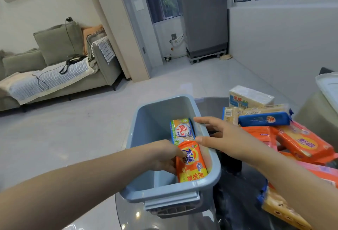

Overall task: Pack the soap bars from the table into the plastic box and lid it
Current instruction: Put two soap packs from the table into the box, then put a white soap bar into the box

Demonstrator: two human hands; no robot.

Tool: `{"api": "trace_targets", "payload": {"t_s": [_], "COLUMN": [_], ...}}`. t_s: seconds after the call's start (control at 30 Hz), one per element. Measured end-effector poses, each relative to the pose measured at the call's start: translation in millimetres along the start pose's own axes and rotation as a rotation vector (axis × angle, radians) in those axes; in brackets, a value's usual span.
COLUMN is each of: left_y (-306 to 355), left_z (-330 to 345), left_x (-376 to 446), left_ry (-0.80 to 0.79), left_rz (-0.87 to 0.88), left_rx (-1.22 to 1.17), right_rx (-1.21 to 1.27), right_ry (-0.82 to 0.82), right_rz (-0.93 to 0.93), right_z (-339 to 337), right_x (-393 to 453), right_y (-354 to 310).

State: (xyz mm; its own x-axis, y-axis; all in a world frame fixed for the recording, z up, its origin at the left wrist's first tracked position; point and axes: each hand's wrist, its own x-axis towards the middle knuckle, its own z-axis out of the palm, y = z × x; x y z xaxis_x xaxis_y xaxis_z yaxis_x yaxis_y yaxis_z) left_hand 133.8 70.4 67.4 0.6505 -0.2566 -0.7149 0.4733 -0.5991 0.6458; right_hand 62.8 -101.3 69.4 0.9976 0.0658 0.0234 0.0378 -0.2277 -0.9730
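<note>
A blue-grey plastic box (146,125) stands open on the glass table. Inside it, against the right wall, lie an orange soap pack (192,164) and behind it a green-and-white soap pack (182,130). My left hand (164,154) reaches down into the box and holds the left edge of the orange pack. Over the box's right rim hovers my right hand (219,138), its fingers straight, thumb touching the orange pack's top. Several more soap packs (300,142) lie heaped on the table to the right. A whitish lid (329,87) lies at the far right edge.
The round dark glass table (237,193) carries the box near its left edge. A blue soap pack (263,119) and a white wrapped block (250,96) top the pile. A sofa (54,76) stands far left, across a pale tiled floor.
</note>
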Motion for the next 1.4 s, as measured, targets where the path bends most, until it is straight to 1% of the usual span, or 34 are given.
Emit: {"api": "trace_targets", "payload": {"t_s": [0.07,0.2,0.33,0.4,0.5,0.6,0.67,0.7,0.8,0.83,0.87,0.97,1.03,1.17,1.23,1.3,1.4], "left_y": [2.4,5.5,15.4,17.4,25.8,43.6,56.3,62.1,79.6,87.6,96.6,127.3,146.1,174.6,185.6,195.5,210.6], "left_z": [-1.7,-3.3,5.7,10.2,16.8,25.1,31.9,36.1,47.3,51.6,56.4,73.5,86.9,110.7,117.1,120.3,121.2], "left_x": [-6.3,-15.7,-26.8,-28.2,-27.7,-27.3,-23.9,-20.6,-7.6,-4.2,-0.7,15.4,29.5,63.4,81.6,98.7,121.6], "left_ry": [0.046,0.188,0.238,0.289,0.375,0.353,0.340,0.361,0.580,0.603,0.582,0.459,0.389,0.280,0.267,0.290,0.307], "left_rz": [0.036,0.157,0.272,0.357,0.522,0.622,0.669,0.695,0.784,0.807,0.820,0.793,0.758,0.626,0.584,0.543,0.484], "left_rx": [-0.063,-0.037,-0.092,-0.073,-0.033,-0.057,-0.033,-0.004,0.182,0.206,0.203,0.143,0.150,0.150,0.199,0.287,0.377], "right_rx": [0.005,0.010,-0.010,-0.028,-0.051,-0.101,-0.112,-0.118,-0.175,-0.204,-0.238,-0.373,-0.451,-0.556,-0.622,-0.668,-0.650], "right_ry": [-0.001,0.013,0.032,0.054,0.132,0.246,0.325,0.365,0.471,0.498,0.524,0.596,0.612,0.620,0.603,0.572,0.517], "right_rz": [0.001,-0.010,-0.030,-0.028,-0.044,-0.082,-0.100,-0.106,-0.117,-0.106,-0.087,0.008,0.071,0.162,0.233,0.325,0.436], "right_z": [-1.3,-5.0,-10.1,-13.9,-24.5,-41.9,-56.0,-63.6,-86.9,-94.4,-102.0,-123.9,-135.6,-157.1,-166.9,-173.3,-181.4], "right_x": [-1.1,-1.0,0.1,0.9,3.7,7.5,10.4,11.9,16.3,18.3,20.4,29.1,35.2,52.5,62.0,69.7,77.4], "right_y": [0.0,0.9,0.0,0.8,3.4,3.9,4.2,4.9,11.2,14.1,17.0,26.5,32.0,42.3,48.8,57.4,71.2]}}
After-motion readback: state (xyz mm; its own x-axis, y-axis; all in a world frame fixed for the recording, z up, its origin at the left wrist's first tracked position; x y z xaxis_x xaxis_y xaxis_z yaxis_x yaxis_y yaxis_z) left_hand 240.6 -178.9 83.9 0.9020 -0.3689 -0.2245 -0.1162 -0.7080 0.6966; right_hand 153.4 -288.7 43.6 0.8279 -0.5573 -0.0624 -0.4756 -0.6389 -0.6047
